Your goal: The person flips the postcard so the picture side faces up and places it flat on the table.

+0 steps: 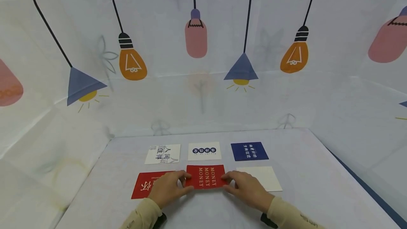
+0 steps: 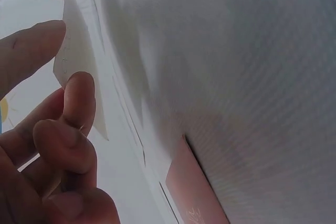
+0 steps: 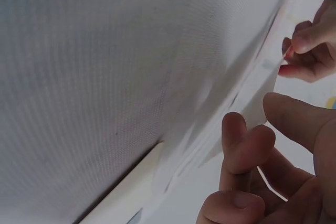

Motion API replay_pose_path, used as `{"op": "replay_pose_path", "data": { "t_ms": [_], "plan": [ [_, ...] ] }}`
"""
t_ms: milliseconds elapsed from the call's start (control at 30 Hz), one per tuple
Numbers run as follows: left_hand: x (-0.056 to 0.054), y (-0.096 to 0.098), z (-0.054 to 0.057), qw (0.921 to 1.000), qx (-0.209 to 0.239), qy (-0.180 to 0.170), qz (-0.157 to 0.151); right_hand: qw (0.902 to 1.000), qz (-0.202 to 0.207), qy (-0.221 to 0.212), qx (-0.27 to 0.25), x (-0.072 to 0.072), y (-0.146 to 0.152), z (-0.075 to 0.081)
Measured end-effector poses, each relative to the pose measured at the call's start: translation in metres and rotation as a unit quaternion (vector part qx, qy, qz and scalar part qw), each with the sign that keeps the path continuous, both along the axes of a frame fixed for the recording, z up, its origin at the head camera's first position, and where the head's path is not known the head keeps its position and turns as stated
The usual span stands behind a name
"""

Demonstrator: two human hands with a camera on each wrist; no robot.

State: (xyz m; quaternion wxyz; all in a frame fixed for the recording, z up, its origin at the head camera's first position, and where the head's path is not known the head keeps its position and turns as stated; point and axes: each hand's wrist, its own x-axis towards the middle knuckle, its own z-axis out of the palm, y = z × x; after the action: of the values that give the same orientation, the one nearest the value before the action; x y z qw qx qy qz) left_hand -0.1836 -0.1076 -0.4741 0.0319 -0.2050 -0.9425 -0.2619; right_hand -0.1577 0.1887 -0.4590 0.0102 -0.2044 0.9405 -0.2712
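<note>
Both hands pinch one red card [image 1: 205,176] printed with MONEY three times, raised over the table in the middle of the head view. My left hand [image 1: 168,186] grips its left end between thumb and fingers. At the opposite end, my right hand [image 1: 249,189] holds it the same way. The card's pale underside [image 2: 81,51] shows in the left wrist view. Another red card [image 1: 141,187] lies on the table, partly hidden behind my left hand. Beyond my right hand lies a cream card [image 1: 267,177], its near left part covered by that hand.
Along the back of the white table [image 1: 318,186] lie a white card with dark lettering [image 1: 166,155], a white card with blue circles [image 1: 204,155], and a dark blue card [image 1: 238,152]. A pale curtain [image 1: 203,109] printed with hanging lamps surrounds the table's back and sides.
</note>
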Motion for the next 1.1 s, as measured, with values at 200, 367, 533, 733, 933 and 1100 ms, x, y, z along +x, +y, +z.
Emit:
{"op": "replay_pose_path", "data": {
  "t_ms": [200, 367, 533, 733, 933, 1100],
  "plan": [
    [0.001, 0.002, -0.001, 0.9998, -0.004, -0.019, -0.008, 1.0, 0.004, -0.004, 0.004, -0.001, 0.002, -0.004],
    [0.003, 0.003, 0.003, 0.999, -0.005, -0.042, -0.015, 0.9999, 0.01, -0.002, 0.007, -0.003, 0.002, -0.007],
    [0.002, 0.003, 0.004, 0.9979, -0.013, -0.059, -0.02, 0.9996, 0.016, -0.001, 0.024, -0.004, 0.002, -0.008],
    [0.0, 0.003, 0.004, 0.9969, -0.023, -0.071, -0.024, 0.9985, 0.023, 0.007, 0.05, -0.004, -0.001, -0.011],
    [0.001, 0.004, 0.005, 0.9961, -0.03, -0.078, -0.029, 0.9979, 0.022, -0.005, 0.06, -0.005, -0.003, -0.011],
    [0.0, 0.004, 0.004, 0.996, -0.031, -0.08, -0.027, 0.9976, 0.021, -0.012, 0.065, -0.005, -0.005, -0.012]
  ]
}}
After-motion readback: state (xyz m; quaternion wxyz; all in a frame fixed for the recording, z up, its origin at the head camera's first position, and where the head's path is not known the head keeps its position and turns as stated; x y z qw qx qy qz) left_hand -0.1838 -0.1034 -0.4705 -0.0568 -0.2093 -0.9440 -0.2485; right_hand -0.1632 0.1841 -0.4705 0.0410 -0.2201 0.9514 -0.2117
